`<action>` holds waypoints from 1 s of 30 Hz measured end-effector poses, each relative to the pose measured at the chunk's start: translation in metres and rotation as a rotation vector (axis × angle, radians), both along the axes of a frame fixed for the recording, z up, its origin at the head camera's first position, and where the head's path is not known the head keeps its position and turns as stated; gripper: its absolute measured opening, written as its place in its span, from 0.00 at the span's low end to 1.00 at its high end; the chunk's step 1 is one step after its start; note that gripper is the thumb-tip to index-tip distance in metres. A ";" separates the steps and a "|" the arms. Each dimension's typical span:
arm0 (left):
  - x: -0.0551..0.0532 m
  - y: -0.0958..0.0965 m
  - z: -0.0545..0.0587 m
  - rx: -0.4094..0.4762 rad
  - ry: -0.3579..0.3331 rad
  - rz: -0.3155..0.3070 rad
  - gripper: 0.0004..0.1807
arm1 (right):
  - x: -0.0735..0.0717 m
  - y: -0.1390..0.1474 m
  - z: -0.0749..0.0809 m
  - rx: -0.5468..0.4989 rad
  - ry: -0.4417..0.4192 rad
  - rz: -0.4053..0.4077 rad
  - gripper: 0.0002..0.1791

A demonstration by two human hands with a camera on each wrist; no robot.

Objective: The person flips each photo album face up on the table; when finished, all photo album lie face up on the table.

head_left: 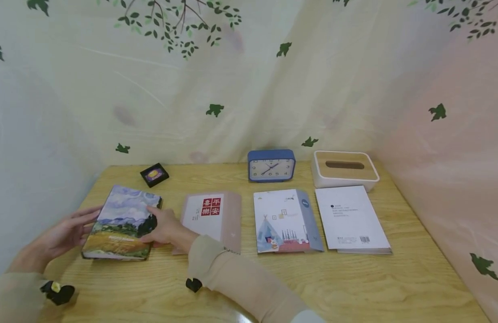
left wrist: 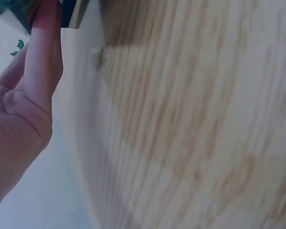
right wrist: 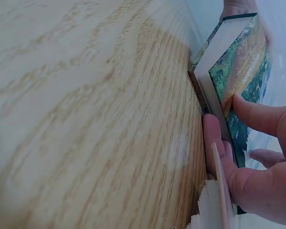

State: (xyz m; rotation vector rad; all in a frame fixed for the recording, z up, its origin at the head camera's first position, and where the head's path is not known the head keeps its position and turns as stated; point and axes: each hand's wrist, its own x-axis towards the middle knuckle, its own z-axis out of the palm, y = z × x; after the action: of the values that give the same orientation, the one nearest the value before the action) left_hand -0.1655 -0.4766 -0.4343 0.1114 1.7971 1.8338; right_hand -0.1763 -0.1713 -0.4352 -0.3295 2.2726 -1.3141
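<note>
A hardcover book [head_left: 121, 220] with a painted landscape on its cover lies at the left of the table, its near edge seemingly a little raised. My right hand [head_left: 164, 226] pinches its right side; in the right wrist view the thumb presses the cover and the other fingers sit at the lower edge. Along the book's left side, my left hand [head_left: 67, 233] has its fingers extended against the edge; the left wrist view shows these fingers fairly straight, the book mostly cropped. Just right of my right hand is a pink book [head_left: 231, 220] with red characters, partly behind the wrist.
Farther right lie a book with a tent picture [head_left: 281, 224] and a white book [head_left: 353, 220]. Behind them stand a blue clock [head_left: 270, 166] and a tissue box [head_left: 345, 170]. A small black box [head_left: 154, 175] sits at the back left. Cloth hangs along the table's back and sides.
</note>
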 end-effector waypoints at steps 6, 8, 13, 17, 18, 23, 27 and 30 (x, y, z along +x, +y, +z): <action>0.002 -0.002 0.000 -0.161 -0.017 0.042 0.17 | -0.001 -0.001 0.000 0.041 0.038 0.013 0.46; 0.001 -0.001 0.001 -0.145 -0.032 0.051 0.14 | -0.002 -0.001 0.000 0.055 0.049 0.021 0.46; -0.001 -0.002 0.002 -0.047 -0.044 0.014 0.21 | -0.003 0.002 0.000 0.082 0.057 0.033 0.45; 0.000 -0.002 -0.003 -0.165 -0.036 0.037 0.19 | -0.003 0.003 0.000 0.116 0.076 0.037 0.45; 0.000 -0.001 -0.005 -0.214 -0.030 0.039 0.19 | -0.002 0.003 0.000 0.125 0.082 0.039 0.45; 0.005 -0.003 -0.008 -0.288 -0.023 0.042 0.18 | 0.000 0.002 0.000 0.149 0.097 0.047 0.44; 0.008 -0.004 -0.006 -0.266 -0.028 0.064 0.18 | 0.000 0.000 0.001 0.165 0.104 0.049 0.43; 0.010 -0.003 -0.004 -0.303 -0.036 0.092 0.15 | 0.001 -0.002 0.001 0.178 0.111 0.049 0.43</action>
State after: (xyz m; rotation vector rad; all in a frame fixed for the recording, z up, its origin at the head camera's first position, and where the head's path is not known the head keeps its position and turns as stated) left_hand -0.1554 -0.4794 -0.4382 -0.1202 2.0603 1.5897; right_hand -0.1757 -0.1730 -0.4341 -0.4020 2.4372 -1.0847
